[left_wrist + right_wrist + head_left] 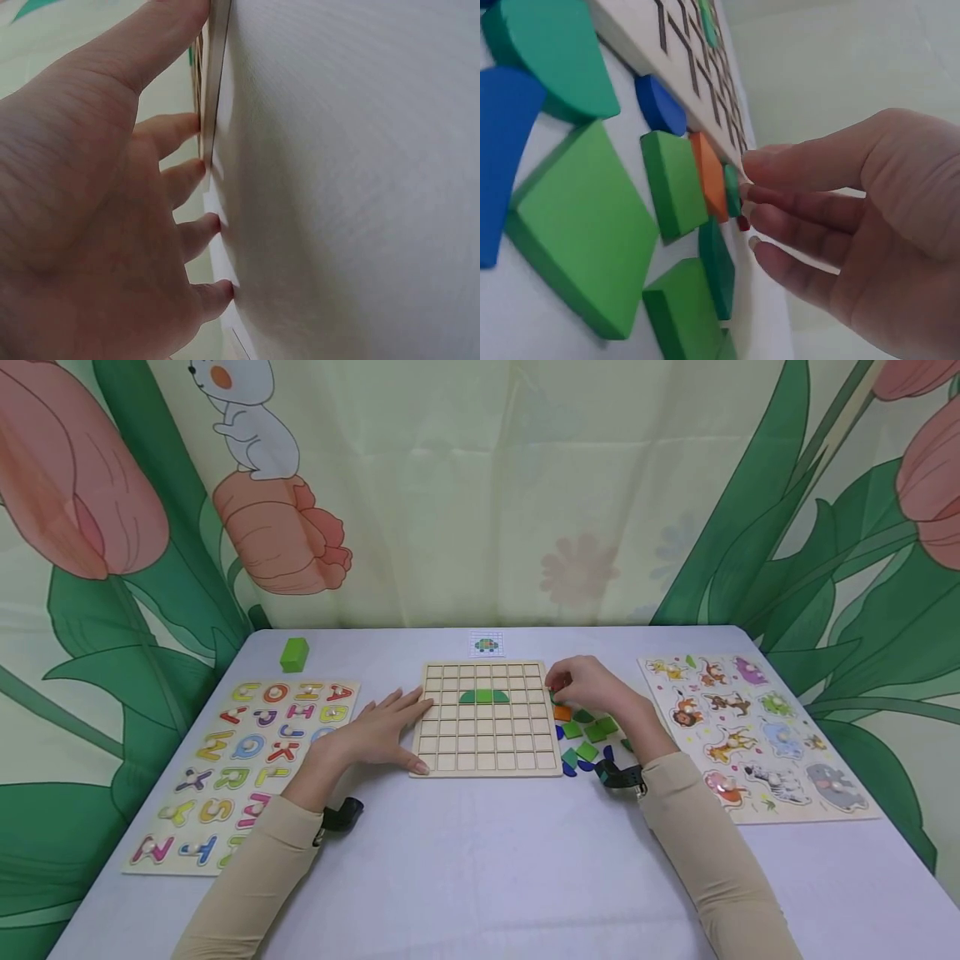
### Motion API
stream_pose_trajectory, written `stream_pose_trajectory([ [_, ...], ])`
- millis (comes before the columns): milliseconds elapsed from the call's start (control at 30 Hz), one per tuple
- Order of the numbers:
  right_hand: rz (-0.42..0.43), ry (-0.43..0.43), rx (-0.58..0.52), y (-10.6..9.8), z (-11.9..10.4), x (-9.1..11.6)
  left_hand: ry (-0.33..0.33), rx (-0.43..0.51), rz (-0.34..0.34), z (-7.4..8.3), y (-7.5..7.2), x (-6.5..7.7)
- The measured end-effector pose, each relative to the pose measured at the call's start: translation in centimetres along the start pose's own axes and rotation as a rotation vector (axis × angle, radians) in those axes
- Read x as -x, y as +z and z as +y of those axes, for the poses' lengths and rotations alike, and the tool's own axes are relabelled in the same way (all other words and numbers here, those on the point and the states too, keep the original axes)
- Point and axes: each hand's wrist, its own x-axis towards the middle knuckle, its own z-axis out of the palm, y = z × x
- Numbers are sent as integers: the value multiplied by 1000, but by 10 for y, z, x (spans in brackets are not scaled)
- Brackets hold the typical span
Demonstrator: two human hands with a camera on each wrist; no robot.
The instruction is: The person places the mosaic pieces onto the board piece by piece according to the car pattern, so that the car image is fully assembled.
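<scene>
A square wooden grid board (480, 743) lies mid-table. In its upper part a light green square (484, 697) sits between two dark green curved pieces (467, 697). My left hand (378, 727) rests along the board's left edge, fingers spread and thumb at the near corner. At the upper right edge, my right hand (588, 683) reaches down with fingers bent over the loose pieces. In the right wrist view its fingertips (754, 213) are right by a small green piece (732, 189) and a red piece (743, 223); I cannot tell whether they pinch one.
Right of the board lie loose green squares (587, 751), an orange piece (562, 713) and blue curved pieces (568, 769). A picture card (487, 644) is behind the board. An alphabet puzzle (247, 760) and a green block (294, 655) are left, an animal puzzle (757, 752) right.
</scene>
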Motion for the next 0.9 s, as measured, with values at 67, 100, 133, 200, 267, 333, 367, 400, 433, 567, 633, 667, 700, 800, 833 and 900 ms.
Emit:
stream_pose_trajectory([
  [67, -7, 9, 9, 1, 3, -1, 1, 2, 1, 0, 0, 0],
  [100, -8, 14, 8, 2, 3, -1, 2, 1, 2, 0, 0, 0],
  [133, -8, 20, 5, 3, 4, -1, 4, -1, 2, 0, 0, -1],
  [200, -4, 29, -3, 4, 4, -2, 5, -3, 2, -1, 1, -1],
  [267, 4, 49, -13, 5, 2, -2, 7, -6, 4, -1, 1, -1],
  [333, 8, 71, -15, 6, 0, -2, 7, -6, 7, -2, 1, -1],
  [367, 7, 80, -14, 6, -1, -2, 7, -5, 9, -2, 1, -1],
  [400, 4, 89, -11, 5, -3, -2, 7, -5, 10, -3, 1, -1],
  [433, 1, 101, -3, 5, -4, -2, 7, -5, 11, -3, 1, -1],
  [567, -29, 119, 32, 3, -9, -2, 7, -4, 13, -3, 0, -1],
  [633, -41, 125, 49, 3, -10, -2, 6, -5, 14, -3, 0, -1],
  [667, -47, 127, 55, 3, -10, -2, 6, -5, 15, -3, 0, 0],
  [700, -53, 130, 59, 3, -10, -2, 5, -4, 14, -3, 0, 0],
  [800, -63, 145, 65, 5, -9, -2, 4, -1, 13, -2, 0, 0],
  [833, -64, 151, 67, 5, -9, -2, 4, 0, 12, -2, 0, 0],
  [900, -69, 150, 73, 6, -8, -2, 3, 2, 11, -1, 0, 0],
])
